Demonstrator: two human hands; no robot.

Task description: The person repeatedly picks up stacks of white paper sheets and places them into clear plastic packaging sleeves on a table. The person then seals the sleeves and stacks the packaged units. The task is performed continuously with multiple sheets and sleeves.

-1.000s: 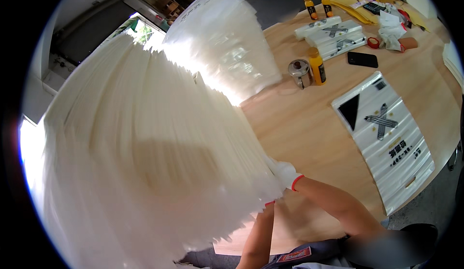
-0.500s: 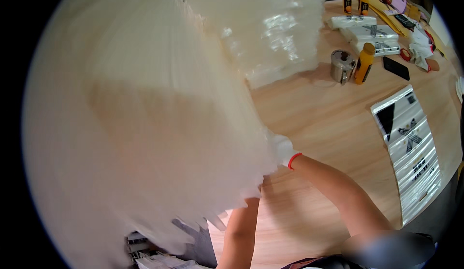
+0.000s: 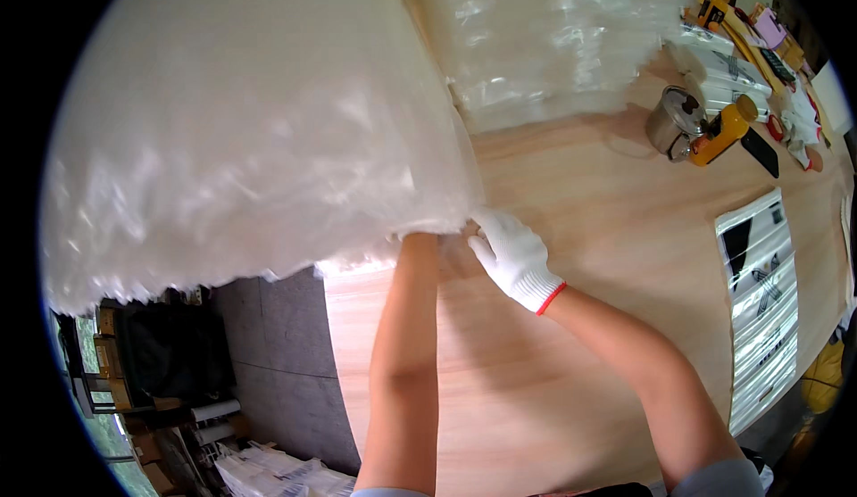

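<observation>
Fingers (image 3: 489,229) of 1 gloved right hand (image 3: 513,260) grip 1 plastic stack (image 3: 259,131) — left hand hidden

— What sits at the far right of the wooden surface (image 3: 571,229)?
— A small metal can (image 3: 671,120), touching a yellow tool (image 3: 725,128); a black flat object (image 3: 759,151) just beside.
— Nearer?
— A stack of printed silver bags (image 3: 763,301) by the right edge.

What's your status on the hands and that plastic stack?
Right hand gloved, pinching the plastic stack at its edge. Left hand hidden under it. Table ahead: tin, tape gun.
</observation>
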